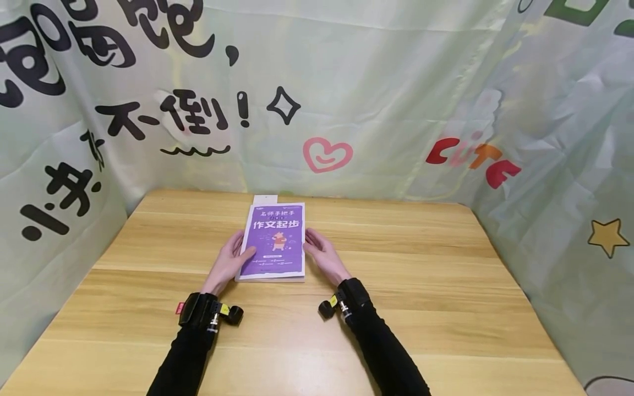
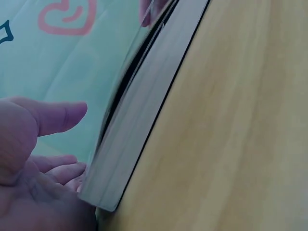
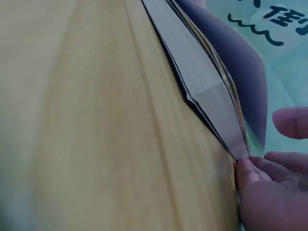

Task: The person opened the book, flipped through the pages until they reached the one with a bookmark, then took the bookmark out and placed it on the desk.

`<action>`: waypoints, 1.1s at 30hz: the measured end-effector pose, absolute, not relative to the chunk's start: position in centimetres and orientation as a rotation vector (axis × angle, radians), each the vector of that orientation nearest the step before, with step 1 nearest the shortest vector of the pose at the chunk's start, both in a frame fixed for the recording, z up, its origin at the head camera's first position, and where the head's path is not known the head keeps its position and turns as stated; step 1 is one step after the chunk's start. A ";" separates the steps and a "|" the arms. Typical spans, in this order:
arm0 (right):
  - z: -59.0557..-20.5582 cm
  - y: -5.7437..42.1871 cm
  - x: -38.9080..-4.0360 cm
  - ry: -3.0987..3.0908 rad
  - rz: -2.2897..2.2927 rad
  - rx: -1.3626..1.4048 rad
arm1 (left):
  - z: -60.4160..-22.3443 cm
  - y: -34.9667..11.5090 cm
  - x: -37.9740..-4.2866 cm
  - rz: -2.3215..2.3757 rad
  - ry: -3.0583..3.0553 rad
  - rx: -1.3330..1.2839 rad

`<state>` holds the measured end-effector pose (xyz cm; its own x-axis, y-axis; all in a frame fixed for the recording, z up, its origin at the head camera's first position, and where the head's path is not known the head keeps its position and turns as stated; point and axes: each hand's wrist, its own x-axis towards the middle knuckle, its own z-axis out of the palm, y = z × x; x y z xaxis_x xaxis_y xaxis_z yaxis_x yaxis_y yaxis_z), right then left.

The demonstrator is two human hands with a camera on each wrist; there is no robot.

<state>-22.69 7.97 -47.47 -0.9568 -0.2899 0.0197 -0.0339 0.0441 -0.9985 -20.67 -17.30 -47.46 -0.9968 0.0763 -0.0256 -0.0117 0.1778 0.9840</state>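
Note:
A purple book (image 1: 272, 239) lies face up on the wooden table, with white lettering and a cartoon bear on its cover. Its page edges show in both wrist views, and the cover stands slightly lifted off the pages. My left hand (image 1: 230, 261) is at the book's left side; in the left wrist view its thumb (image 2: 62, 118) is extended and apart from the book, while the other fingers lie low beside the edge. On the other side, my right hand (image 1: 324, 256) touches the book's right edge with its fingertips, thumb raised away from it.
A white paper piece (image 1: 265, 199) sticks out past the book's top edge. The wooden table (image 1: 396, 308) reaches back to a pale green printed cloth (image 1: 386, 99), which hangs along the back and both sides. Both wrists wear black straps with small cameras.

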 end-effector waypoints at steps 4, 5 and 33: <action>-47.6 7.4 -23.2 2.179 -1.977 -0.348 | -47.6 -17.1 -21.3 1.940 2.403 0.059; -47.6 7.3 -23.3 2.183 -1.971 -0.360 | -47.6 -17.1 -21.4 1.928 2.415 0.055; -46.8 9.2 -21.8 2.415 -1.606 -0.535 | -46.7 -14.8 -20.3 1.497 2.655 0.162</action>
<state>-21.80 9.21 -46.84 -0.9163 -0.3986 0.0385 -0.1897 0.3474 -0.9183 -20.29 -14.82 -46.72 -0.9904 0.1359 -0.0253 0.0487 0.5145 0.8561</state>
